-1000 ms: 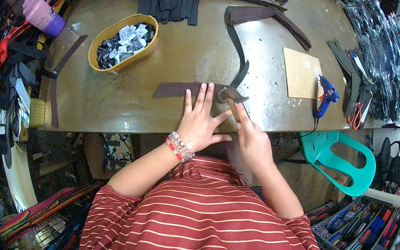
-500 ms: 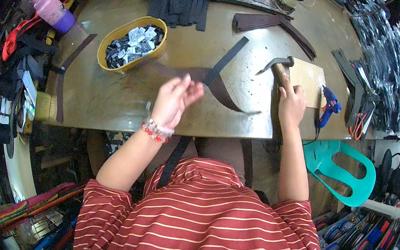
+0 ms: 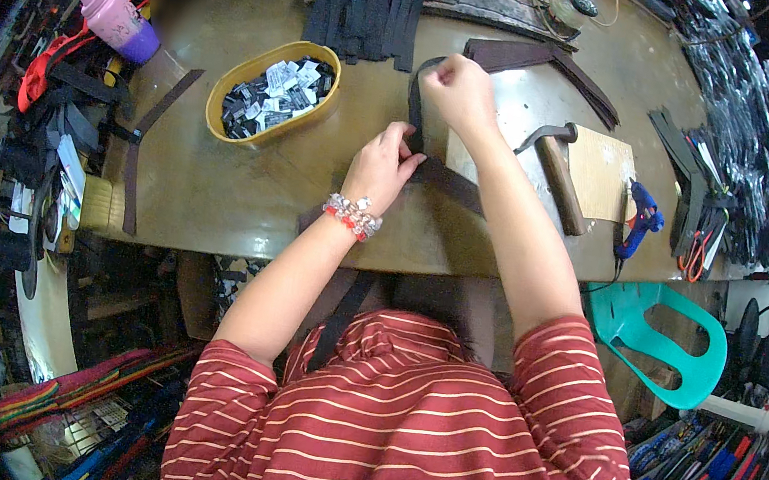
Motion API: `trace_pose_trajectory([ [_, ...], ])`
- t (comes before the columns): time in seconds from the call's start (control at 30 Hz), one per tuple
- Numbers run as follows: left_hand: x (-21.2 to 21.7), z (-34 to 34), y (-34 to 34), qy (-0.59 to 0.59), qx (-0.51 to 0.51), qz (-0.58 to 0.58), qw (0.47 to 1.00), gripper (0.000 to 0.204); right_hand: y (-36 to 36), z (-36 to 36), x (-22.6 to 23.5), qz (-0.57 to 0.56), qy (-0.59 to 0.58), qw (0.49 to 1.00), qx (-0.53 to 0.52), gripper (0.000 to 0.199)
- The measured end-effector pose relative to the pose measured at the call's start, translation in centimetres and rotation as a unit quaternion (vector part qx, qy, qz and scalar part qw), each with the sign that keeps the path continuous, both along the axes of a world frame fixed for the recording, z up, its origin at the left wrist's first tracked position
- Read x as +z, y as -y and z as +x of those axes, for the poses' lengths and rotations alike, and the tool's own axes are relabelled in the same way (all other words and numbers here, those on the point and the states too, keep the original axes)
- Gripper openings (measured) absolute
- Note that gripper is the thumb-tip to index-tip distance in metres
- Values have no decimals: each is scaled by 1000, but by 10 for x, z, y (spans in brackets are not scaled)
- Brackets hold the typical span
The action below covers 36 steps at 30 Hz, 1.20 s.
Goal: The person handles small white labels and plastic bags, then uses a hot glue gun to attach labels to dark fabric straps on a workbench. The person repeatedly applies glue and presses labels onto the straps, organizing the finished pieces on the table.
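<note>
My right hand (image 3: 460, 94) is closed, its fingers pinched round the upper end of a dark strap (image 3: 417, 100) that bends upward over the table. Just below and to the left, my left hand (image 3: 380, 170) presses fingers and thumb together at the strap's lower end, where it meets a brown strap (image 3: 453, 187). The brown strap runs partly behind my right forearm. Right of that arm, a hammer (image 3: 562, 185) with a wooden handle lies on the table, its head at the edge of a pale wooden board (image 3: 608, 176).
A yellow tub (image 3: 215, 114) of small labels stands left of my hands. Black straps (image 3: 365, 7) and brown straps (image 3: 513, 56) lie at the back. A blue glue gun (image 3: 641, 222), orange-handled scissors (image 3: 692, 259) and a turquoise chair (image 3: 660, 341) are at right. A pink-purple bottle (image 3: 119, 20) stands far left.
My right hand has left the hammer handle and moved up and left onto the dark strap. My left hand has moved right to the strap, whose upper part now bends upward.
</note>
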<state>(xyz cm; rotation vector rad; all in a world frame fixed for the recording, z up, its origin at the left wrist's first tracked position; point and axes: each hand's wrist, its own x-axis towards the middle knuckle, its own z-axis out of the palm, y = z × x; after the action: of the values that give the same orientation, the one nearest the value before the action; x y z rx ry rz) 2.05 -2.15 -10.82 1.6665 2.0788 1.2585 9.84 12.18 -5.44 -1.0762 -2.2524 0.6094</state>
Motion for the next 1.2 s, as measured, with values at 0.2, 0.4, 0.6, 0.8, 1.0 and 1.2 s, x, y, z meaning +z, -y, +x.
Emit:
trace_pose_trajectory([
  [0.2,2,1,-1,1,-52,-16,999,39,23,12,-8,-7,160,987,-25,33],
  [0.4,6,3,3,1,-40,-13,999,34,38,32,45,-124,27,984,125,24],
  [0.6,11,3,4,-53,-80,36,995,16,87,76,-17,-25,36,994,96,24],
  [0.8,19,-1,18,-35,-166,16,985,10,95,77,-52,97,34,992,77,33],
  [1.0,24,-1,26,10,-154,-49,987,12,98,81,-42,106,38,989,101,32],
  [1.2,59,-34,44,-70,-441,-119,887,12,98,76,-43,143,94,980,101,33],
])
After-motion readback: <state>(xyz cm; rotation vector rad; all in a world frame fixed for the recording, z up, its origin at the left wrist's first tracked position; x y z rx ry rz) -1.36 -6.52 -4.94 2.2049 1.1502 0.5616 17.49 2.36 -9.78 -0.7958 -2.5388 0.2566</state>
